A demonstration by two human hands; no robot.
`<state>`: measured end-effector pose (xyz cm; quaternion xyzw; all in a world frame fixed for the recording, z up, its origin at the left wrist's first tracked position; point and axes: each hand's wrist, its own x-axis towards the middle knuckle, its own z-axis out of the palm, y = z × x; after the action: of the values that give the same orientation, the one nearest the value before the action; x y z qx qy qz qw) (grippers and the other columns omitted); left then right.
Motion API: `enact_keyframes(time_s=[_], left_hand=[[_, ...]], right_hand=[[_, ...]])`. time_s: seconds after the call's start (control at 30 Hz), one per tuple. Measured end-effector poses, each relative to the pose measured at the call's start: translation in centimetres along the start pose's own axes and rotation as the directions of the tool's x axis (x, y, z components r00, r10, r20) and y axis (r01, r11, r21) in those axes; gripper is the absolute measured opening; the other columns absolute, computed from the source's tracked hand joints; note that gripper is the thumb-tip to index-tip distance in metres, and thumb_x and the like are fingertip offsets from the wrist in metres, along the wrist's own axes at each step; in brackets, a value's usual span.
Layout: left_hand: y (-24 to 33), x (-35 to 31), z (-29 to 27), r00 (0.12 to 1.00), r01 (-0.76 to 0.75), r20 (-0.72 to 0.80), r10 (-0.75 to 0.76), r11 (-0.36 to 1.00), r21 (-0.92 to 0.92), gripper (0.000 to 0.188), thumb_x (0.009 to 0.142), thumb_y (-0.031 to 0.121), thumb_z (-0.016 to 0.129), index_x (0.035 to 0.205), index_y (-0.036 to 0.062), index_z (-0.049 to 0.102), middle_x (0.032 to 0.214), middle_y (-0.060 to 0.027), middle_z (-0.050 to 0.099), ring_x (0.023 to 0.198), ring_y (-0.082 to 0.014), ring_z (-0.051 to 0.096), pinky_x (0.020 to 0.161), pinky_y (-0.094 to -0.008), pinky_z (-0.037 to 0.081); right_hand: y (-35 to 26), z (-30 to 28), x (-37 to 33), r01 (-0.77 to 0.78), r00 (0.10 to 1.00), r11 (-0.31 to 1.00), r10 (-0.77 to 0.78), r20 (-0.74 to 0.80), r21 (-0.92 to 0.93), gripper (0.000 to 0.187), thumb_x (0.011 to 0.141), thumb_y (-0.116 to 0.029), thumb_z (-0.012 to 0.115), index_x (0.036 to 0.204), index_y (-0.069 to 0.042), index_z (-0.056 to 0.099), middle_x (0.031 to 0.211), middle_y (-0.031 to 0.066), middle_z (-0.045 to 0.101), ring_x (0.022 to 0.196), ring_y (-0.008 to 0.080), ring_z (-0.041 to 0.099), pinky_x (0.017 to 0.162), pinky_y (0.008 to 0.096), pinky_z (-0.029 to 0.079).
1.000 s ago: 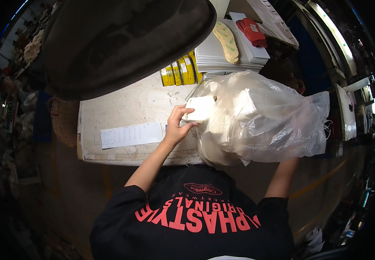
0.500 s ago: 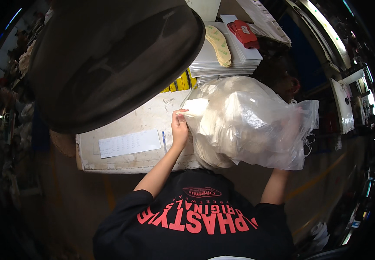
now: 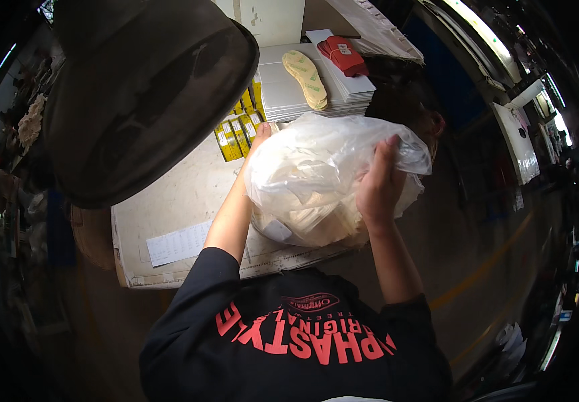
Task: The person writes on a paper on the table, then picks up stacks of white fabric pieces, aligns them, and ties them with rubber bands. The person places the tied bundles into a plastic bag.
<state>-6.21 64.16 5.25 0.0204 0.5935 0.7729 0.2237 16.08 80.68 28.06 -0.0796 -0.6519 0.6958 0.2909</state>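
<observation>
A clear plastic bag (image 3: 316,161) full of cream-coloured, flat soft pieces rests at the right front of the white table. My left hand (image 3: 260,139) holds the bag's far left side; most of its fingers are hidden behind the plastic. On the other side, my right hand (image 3: 379,191) is closed around gathered plastic near the bag's right end, thumb pointing up. The cream pieces (image 3: 323,218) show most plainly through the lower part of the bag.
A large dark lamp-like hood (image 3: 155,100) covers the upper left. Behind the bag are yellow boxes (image 3: 237,130) and stacked grey-white sheets (image 3: 279,80), topped by cream insoles (image 3: 305,77) and a banded red bundle (image 3: 343,55). A printed paper (image 3: 175,244) lies front left.
My left hand has left the cream piece and moved up along the bag's left side. My right hand, earlier behind the plastic, now grips it from outside. The bag has shifted left.
</observation>
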Motion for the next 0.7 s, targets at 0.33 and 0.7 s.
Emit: enact_keyframes(time_s=[0.33, 0.7], left_hand=[[-2.3, -9.9, -7.8, 0.942, 0.06, -0.323, -0.089, 0.994, -0.096, 0.043, 0.113, 0.033, 0.049, 0.149, 0.0105, 0.054, 0.148, -0.013, 0.062, 0.114, -0.024, 0.069, 0.097, -0.038, 0.055], [-9.1, -26.6, 5.1, 0.859, -0.196, -0.17, 0.484, 0.616, 0.763, 0.143, 0.068, 0.039, 0.1, 0.17, 0.0092, 0.004, 0.172, -0.0341, -0.004, 0.161, -0.0515, 0.008, 0.128, -0.0573, 0.023]], right_hand=[[-0.6, 2.6, 3.1, -0.164, 0.977, 0.982, 0.149, 0.149, 0.089, 0.034, 0.113, -0.04, 0.055, 0.094, -0.012, 0.06, 0.079, -0.0091, 0.048, 0.065, 0.001, 0.041, 0.055, 0.0222, 0.035], [2.2, 7.6, 8.0, -0.032, 0.965, 0.998, 0.044, 0.258, -0.051, 0.043, 0.11, -0.038, 0.059, 0.081, -0.006, 0.064, 0.069, -0.0053, 0.055, 0.06, 0.0049, 0.046, 0.057, 0.0269, 0.039]])
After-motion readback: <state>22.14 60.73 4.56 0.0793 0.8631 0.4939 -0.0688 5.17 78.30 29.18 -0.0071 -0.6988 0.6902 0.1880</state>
